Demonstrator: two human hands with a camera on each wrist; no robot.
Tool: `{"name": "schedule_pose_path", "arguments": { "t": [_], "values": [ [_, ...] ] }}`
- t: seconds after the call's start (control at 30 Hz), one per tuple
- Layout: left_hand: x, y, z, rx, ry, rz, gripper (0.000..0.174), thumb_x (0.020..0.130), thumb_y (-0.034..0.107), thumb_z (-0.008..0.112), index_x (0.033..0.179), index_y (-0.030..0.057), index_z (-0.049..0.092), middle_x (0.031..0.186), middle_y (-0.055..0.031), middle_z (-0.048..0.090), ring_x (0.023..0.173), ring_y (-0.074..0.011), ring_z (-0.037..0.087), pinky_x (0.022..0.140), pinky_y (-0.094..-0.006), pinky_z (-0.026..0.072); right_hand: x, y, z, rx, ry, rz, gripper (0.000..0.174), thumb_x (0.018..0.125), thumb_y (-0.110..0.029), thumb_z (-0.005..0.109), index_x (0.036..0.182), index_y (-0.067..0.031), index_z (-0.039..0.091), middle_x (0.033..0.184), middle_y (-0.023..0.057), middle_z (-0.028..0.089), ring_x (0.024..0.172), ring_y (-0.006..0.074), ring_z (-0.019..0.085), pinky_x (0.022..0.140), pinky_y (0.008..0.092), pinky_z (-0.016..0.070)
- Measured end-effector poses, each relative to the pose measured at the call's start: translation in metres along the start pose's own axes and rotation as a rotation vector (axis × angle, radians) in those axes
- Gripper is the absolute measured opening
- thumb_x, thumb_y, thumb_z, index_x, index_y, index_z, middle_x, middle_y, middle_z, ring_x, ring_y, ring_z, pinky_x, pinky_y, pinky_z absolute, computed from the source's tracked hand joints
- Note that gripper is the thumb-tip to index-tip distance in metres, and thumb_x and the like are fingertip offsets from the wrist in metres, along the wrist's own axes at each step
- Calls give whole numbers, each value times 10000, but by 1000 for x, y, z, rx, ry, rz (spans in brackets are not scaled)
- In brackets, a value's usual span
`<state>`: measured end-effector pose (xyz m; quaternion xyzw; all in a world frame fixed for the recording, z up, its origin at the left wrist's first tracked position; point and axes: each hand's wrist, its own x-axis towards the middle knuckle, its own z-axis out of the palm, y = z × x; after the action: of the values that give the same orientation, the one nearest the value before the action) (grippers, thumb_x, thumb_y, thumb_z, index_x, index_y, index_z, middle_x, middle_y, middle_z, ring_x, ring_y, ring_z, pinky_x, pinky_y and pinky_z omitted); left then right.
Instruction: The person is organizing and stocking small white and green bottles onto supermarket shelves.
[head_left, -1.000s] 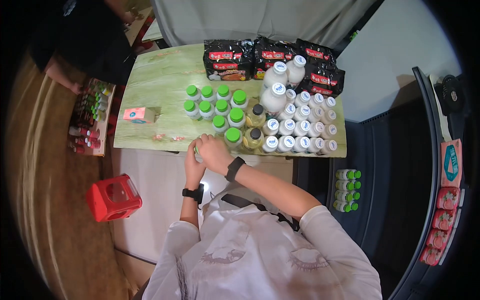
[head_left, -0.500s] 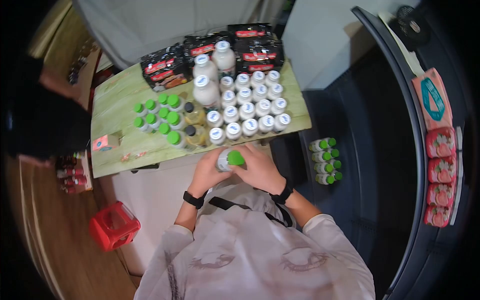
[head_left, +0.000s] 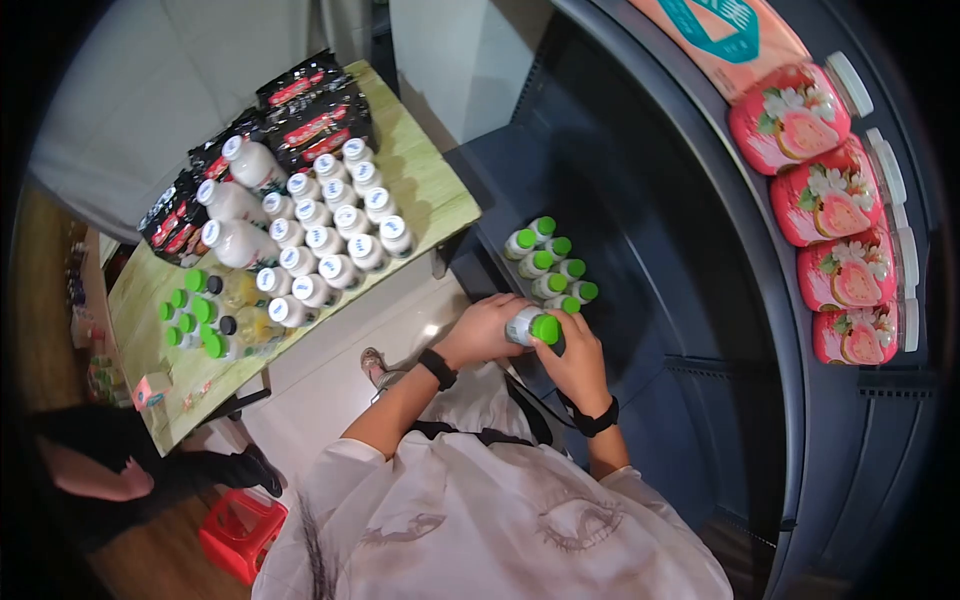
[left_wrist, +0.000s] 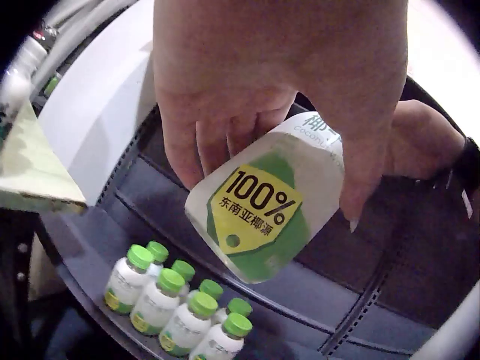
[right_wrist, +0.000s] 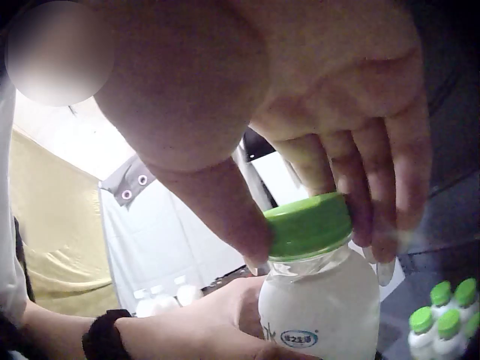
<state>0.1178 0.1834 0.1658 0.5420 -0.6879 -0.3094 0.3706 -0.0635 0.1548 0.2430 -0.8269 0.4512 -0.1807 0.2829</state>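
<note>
Both my hands hold one small white coconut drink bottle (left_wrist: 262, 202) with a green cap (right_wrist: 311, 225), tilted in front of my body. My left hand (head_left: 482, 332) grips the bottle's body, and its "100%" label shows between thumb and fingers in the left wrist view. At the cap end, the thumb and fingers of my right hand (head_left: 577, 362) pinch around the green cap. Beyond the hands, several matching green-capped bottles (head_left: 541, 263) stand grouped in rows on a dark shelf (head_left: 640, 400).
To the left is a table (head_left: 440, 200) with rows of white-capped bottles (head_left: 322, 240), larger white bottles (head_left: 240, 245), green-capped bottles (head_left: 190, 325) and black packs (head_left: 310, 125). Pink jars (head_left: 830, 205) line an upper shelf at right. A red stool (head_left: 240, 535) and another person's arm (head_left: 95, 475) are lower left.
The view and my body have turned right, from the table toward the dark shelf. The bottle has moved along in both hands, away from the table's front edge.
</note>
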Motion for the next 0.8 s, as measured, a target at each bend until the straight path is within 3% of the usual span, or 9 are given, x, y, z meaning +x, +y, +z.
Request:
{"name": "schedule_pose_path", "arguments": {
  "t": [0.37,0.57,0.67,0.8],
  "values": [
    [70,3,129,-257,-170,84,532,667,242,820,1126,83,605,1014,-143,670,961,-335,652,848,-394,519,-30,115,-46,-76,19,234,470,769,-159,769,1187,-47,587,1050,188,604,967,414,615,784,460,507],
    [84,-8,178,-254,-155,57,625,732,239,774,1273,63,516,1191,-183,616,1035,-353,633,886,-397,509,-28,160,-34,-105,90,312,429,745,-119,773,1138,-69,609,1033,170,617,969,394,608,807,451,499],
    [81,-17,203,-172,-51,45,666,774,211,732,1359,43,462,1292,-219,565,1099,-364,612,921,-403,502,-28,199,-13,-216,112,281,411,749,-107,762,1125,-74,602,1057,172,618,984,401,607,819,464,504],
    [71,-40,220,-66,-212,51,646,837,228,664,1405,31,426,1361,-243,518,1166,-367,581,965,-409,490,-23,232,11,-184,115,401,415,751,-146,772,1124,-85,600,1075,178,616,998,408,604,834,476,504]
  ]
}}
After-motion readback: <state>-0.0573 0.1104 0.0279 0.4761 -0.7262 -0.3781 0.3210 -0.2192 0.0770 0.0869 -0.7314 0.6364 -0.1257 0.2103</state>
